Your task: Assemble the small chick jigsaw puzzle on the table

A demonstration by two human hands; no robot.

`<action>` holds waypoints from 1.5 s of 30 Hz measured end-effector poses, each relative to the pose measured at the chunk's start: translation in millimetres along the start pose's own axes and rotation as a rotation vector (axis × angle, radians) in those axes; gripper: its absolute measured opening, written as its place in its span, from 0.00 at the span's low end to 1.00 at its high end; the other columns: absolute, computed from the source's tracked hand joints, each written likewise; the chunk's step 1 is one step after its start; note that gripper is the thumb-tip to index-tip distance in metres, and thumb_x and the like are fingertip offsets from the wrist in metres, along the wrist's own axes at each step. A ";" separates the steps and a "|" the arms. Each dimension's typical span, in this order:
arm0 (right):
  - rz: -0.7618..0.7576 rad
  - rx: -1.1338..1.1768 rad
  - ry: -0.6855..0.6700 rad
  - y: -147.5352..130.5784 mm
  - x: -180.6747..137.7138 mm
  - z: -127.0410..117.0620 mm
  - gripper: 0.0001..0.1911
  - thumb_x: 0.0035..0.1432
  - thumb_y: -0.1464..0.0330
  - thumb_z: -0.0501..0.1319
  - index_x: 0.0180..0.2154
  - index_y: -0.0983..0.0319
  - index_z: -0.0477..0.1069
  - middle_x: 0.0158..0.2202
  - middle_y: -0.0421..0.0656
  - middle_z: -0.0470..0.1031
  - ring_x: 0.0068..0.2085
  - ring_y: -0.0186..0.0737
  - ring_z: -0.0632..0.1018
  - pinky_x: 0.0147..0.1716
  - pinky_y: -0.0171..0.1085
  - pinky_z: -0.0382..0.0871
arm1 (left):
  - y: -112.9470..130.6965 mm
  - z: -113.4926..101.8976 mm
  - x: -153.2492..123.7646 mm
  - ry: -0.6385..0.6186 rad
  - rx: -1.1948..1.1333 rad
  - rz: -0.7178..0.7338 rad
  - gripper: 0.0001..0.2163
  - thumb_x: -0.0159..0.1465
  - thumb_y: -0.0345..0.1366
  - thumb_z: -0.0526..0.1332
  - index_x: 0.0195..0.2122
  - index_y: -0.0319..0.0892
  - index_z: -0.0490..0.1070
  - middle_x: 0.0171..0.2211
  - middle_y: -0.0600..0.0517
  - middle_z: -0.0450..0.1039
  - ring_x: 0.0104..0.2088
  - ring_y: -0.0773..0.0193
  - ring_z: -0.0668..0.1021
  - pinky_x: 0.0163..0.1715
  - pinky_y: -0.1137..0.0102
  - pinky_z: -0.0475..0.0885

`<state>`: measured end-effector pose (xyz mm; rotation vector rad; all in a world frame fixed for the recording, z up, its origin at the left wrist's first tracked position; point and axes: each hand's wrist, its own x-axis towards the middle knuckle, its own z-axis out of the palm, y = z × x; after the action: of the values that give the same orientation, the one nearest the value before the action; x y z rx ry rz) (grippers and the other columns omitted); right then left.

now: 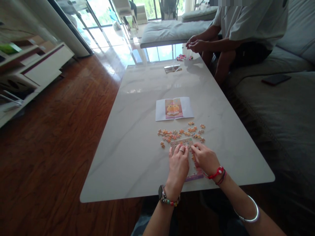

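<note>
A partly assembled jigsaw puzzle (194,177) lies on the table near its front edge, with pink and purple along its lower and right sides. Over its left part rests my left hand (178,164), fingers stretched out and touching the puzzle. My right hand (205,158) is at the upper right edge, thumb and forefinger pinched on what looks like a small puzzle piece, mostly hidden by the fingers. Loose puzzle pieces (169,135), orange and pale, are scattered just beyond the puzzle. My hands cover much of its middle.
Past the loose pieces lies a creased picture sheet (173,108) on the white table (128,137). Farther off are a flat packet (172,68) and pink pieces (181,57). Another person (246,32) sits at the far right on a grey sofa (283,108), hands together above the table.
</note>
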<state>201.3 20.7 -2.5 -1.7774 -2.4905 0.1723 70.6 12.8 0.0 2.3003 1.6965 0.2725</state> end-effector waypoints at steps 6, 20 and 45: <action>0.019 -0.011 -0.045 -7.2 1.5 -1.0 0.11 0.55 0.72 0.51 0.39 0.60 0.68 0.39 0.44 0.70 0.36 0.36 0.70 0.31 0.32 0.60 | -0.4 -1.2 0.3 0.010 -0.003 0.003 0.16 0.60 0.27 0.47 0.48 0.46 0.62 0.48 0.49 0.65 0.53 0.60 0.62 0.52 0.56 0.56; 0.050 0.033 -0.024 -15.4 7.3 2.9 0.13 0.57 0.74 0.48 0.40 0.60 0.68 0.39 0.44 0.70 0.37 0.36 0.71 0.31 0.32 0.62 | -1.1 7.1 3.0 0.071 -0.030 -0.021 0.15 0.59 0.27 0.49 0.47 0.46 0.63 0.46 0.49 0.67 0.50 0.58 0.64 0.52 0.53 0.54; 0.096 0.502 0.167 51.2 44.8 -1.9 0.05 0.53 0.71 0.54 0.30 0.63 0.68 0.30 0.42 0.72 0.31 0.35 0.71 0.32 0.32 0.63 | -32.3 0.1 8.8 0.227 -0.265 -0.023 0.16 0.56 0.23 0.48 0.44 0.41 0.63 0.42 0.48 0.68 0.43 0.63 0.70 0.47 0.64 0.62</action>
<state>235.0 79.7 -7.6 -1.6164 -2.0151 0.5723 44.0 30.2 -10.6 2.1193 1.6697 0.7320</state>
